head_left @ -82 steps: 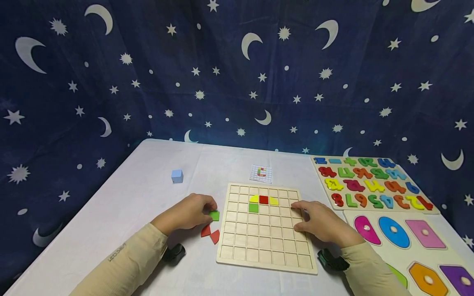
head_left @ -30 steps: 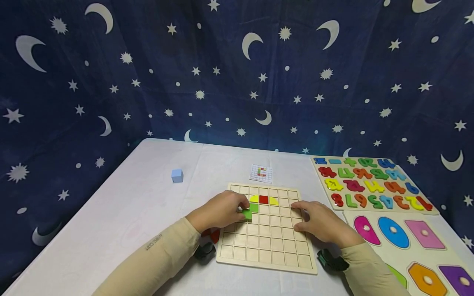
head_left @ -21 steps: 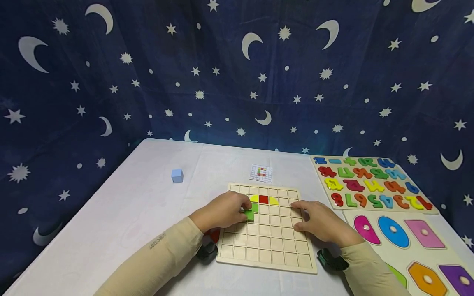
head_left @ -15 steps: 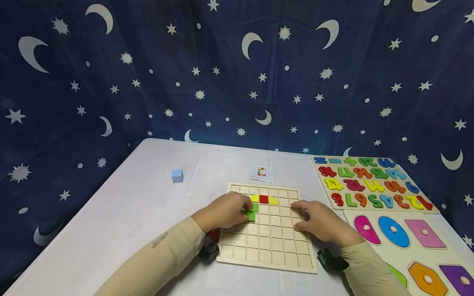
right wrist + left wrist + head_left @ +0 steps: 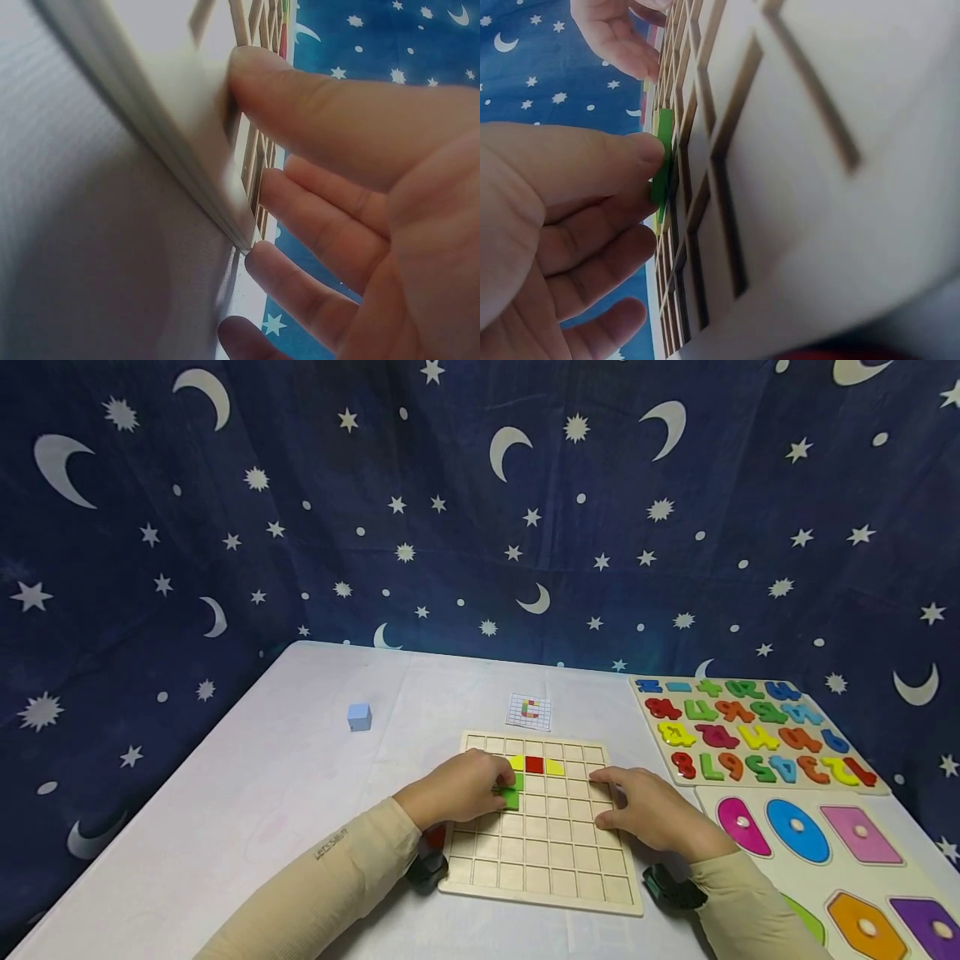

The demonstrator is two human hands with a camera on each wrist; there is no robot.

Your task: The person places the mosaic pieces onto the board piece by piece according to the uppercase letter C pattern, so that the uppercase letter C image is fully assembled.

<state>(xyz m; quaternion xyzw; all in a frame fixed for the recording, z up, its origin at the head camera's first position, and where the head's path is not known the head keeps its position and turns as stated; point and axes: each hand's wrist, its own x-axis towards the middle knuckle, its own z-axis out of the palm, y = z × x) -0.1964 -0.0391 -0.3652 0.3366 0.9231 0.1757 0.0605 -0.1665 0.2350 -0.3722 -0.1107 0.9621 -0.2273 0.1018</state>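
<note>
A wooden grid board point(image 5: 551, 852) lies on the white table. Its top rows hold a yellow point(image 5: 517, 762), a red point(image 5: 534, 765) and another yellow tile point(image 5: 555, 767), with a green tile just under the left yellow one. My left hand point(image 5: 501, 789) pinches a second green square tile point(image 5: 511, 799) and holds it down on the cell below. The left wrist view shows my thumb and fingers on that green tile point(image 5: 662, 161), edge-on against the board point(image 5: 795, 150). My right hand point(image 5: 603, 793) rests with straight fingers on the board's right side point(image 5: 187, 112).
Red pieces point(image 5: 433, 837) lie beside my left forearm. A pale blue cube point(image 5: 359, 717) and a small pattern card point(image 5: 528, 711) sit farther back. A number puzzle point(image 5: 750, 731) and a shape puzzle point(image 5: 825, 860) fill the right side of the table.
My left hand carried the green tile from the table left of the board onto the grid, under the first green tile; in the last second it barely shifted. The right hand stayed still.
</note>
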